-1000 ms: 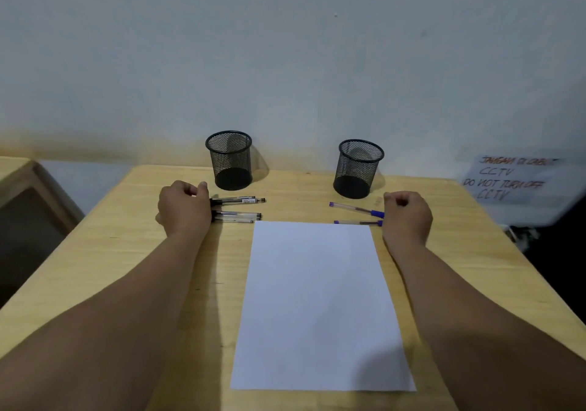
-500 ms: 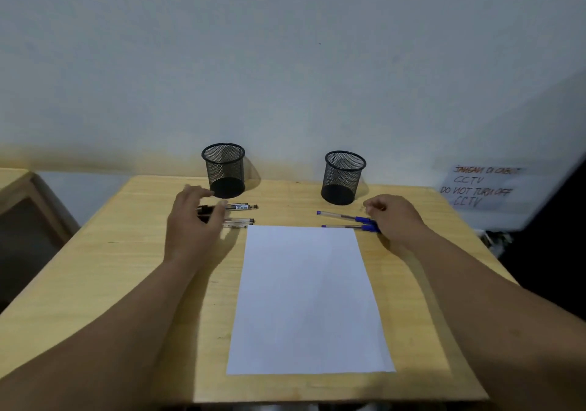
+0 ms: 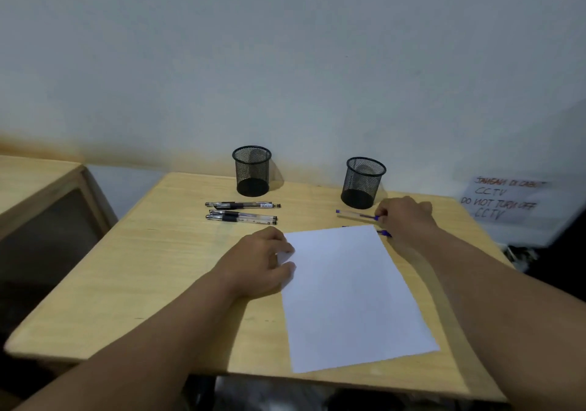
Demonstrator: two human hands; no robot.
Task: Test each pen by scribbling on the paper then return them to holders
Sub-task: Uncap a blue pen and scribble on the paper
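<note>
The left hand (image 3: 260, 260) has left the black pens (image 3: 242, 212), its fingers now pressing the paper (image 3: 352, 296); the right hand (image 3: 404, 217) pinches a blue pen (image 3: 355, 215).

On the wooden worktop (image 3: 133, 271) a white paper (image 3: 352, 296) lies near the front edge. The left hand (image 3: 257, 261) rests on the paper's left edge, fingers loosely bent. The right hand (image 3: 406, 217) pinches a blue pen (image 3: 355, 215) near the right mesh holder (image 3: 364, 182). Three black pens (image 3: 242, 212) lie before the left mesh holder (image 3: 252, 171), both holders near the back edge.
</note>
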